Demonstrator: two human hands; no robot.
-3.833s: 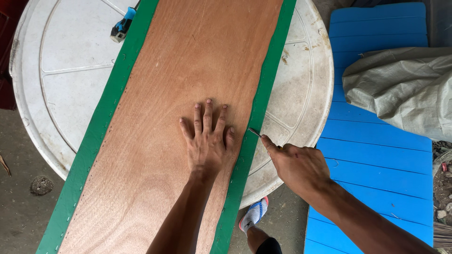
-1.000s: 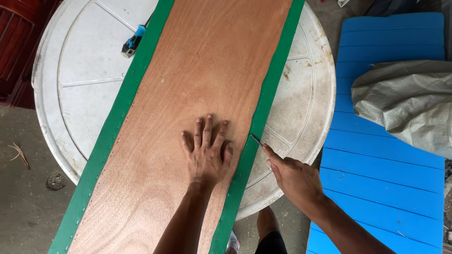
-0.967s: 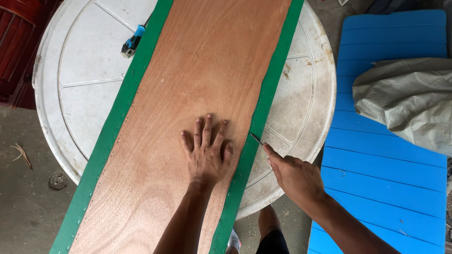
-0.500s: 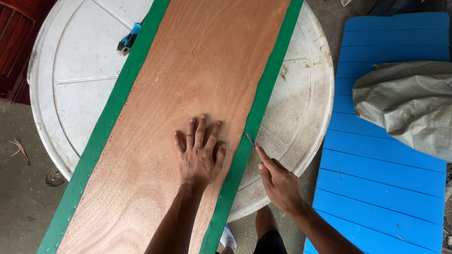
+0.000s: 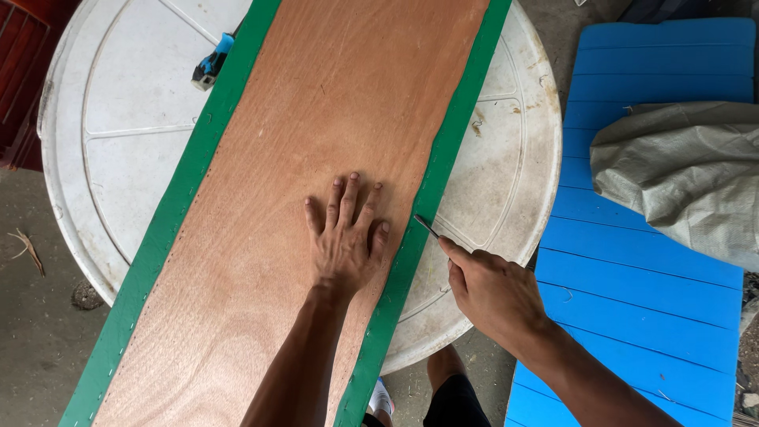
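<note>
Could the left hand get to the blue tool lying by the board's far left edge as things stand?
Probably yes. The left hand lies flat and empty on the brown board, and nothing stands between it and the blue tool on the white round table. It would have to lift off the board, though.

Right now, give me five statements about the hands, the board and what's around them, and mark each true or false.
1. The left hand lies flat, fingers spread, on the brown wooden board. True.
2. The right hand holds a hammer. False: it holds a thin blade whose tip meets the board's green edge strip.
3. The board rests across a round white table. True.
4. The small blue tool lies beside the right hand. False: it lies on the table beyond the board's far left edge, away from both hands.
5. A grey sack lies on the blue slatted surface. True.
</note>
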